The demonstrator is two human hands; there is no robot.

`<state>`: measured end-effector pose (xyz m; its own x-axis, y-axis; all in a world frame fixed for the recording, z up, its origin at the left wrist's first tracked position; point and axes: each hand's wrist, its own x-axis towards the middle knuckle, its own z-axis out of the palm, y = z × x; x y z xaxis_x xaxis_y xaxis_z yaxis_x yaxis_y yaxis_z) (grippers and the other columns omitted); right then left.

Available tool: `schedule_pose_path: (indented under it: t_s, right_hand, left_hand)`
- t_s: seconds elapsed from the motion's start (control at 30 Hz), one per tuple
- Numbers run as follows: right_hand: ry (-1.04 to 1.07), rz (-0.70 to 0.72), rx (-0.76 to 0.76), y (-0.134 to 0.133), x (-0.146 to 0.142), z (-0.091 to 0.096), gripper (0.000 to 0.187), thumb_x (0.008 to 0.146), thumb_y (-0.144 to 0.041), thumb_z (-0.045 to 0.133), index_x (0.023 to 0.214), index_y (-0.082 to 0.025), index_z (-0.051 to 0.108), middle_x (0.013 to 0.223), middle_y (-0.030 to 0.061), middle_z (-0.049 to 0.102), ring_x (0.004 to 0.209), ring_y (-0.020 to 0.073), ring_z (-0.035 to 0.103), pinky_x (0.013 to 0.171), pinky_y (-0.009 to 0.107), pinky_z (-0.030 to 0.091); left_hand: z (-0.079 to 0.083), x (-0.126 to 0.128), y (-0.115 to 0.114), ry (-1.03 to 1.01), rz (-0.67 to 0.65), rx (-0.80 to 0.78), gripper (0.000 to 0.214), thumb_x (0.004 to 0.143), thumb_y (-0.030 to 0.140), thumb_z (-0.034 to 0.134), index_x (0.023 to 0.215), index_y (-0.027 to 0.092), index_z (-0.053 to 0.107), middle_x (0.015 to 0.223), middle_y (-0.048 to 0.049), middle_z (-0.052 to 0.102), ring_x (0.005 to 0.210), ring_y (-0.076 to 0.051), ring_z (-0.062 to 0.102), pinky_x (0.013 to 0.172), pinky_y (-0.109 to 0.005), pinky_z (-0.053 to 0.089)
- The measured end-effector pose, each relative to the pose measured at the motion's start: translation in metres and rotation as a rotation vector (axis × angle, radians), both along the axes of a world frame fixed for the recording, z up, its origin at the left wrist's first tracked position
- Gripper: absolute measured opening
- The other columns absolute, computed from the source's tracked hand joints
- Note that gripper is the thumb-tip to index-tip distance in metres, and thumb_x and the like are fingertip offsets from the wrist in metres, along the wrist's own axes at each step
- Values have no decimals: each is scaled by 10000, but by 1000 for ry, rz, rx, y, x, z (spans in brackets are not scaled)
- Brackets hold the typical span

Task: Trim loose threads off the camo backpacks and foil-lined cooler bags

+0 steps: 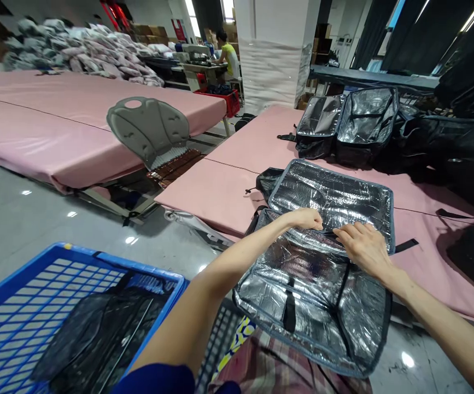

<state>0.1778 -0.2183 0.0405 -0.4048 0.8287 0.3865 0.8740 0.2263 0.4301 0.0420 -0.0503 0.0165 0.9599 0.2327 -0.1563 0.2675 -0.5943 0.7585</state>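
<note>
An insulated bag lies unzipped in front of me, partly over the table's near edge. Crinkled silver foil lines it, dark straps cross the inside, and its foil-lined lid is folded back on the table. My left hand is closed like a fist at the fold between lid and body. Just to its right, my right hand has its fingers curled over the same fold, thumb hidden. What exactly the left fingers pinch there is too small to make out.
The pink-covered table carries more foil-lined bags at the back right. A blue plastic crate with dark bags stands at lower left. Left are a grey-backed chair and another pink table. A person sits far back.
</note>
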Motion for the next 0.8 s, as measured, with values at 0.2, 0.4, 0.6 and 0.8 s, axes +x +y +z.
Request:
schedule_pose_path:
  t_s: [0.2,0.4,0.6,0.8]
  right_hand:
    - [-46,-25,53,-4,-3,-2,161,867,-150,500,885,-155,660,740,38,625,670,160,427,606,309,229]
    - [-123,3,2,-2,-3,2,202,858,-81,471,882,-150,659,751,47,623,674,165,435,613,315,242]
    - [-81,69,-51,1,5,0,200,867,-99,475,920,-157,660,826,40,651,681,148,470,606,301,272]
    - [113,71,-138,19,10,-1,192,892,-230,486,932,-168,664,823,46,664,684,149,493,594,286,286]
  left_hand:
    - [0,0,0,0,1,20,249,686,294,494,506,166,380,538,21,373,513,-97,291,538,-258,184]
    - [1,0,-1,6,2,49,246,701,285,498,509,161,405,539,23,406,524,-99,326,543,-251,200]
    - [3,-4,-7,7,53,86,226,749,313,499,586,157,521,623,5,534,587,-116,425,571,-238,259]
    - [3,-18,-15,-89,138,268,224,829,293,436,757,199,626,772,15,632,692,-133,525,616,-230,319]
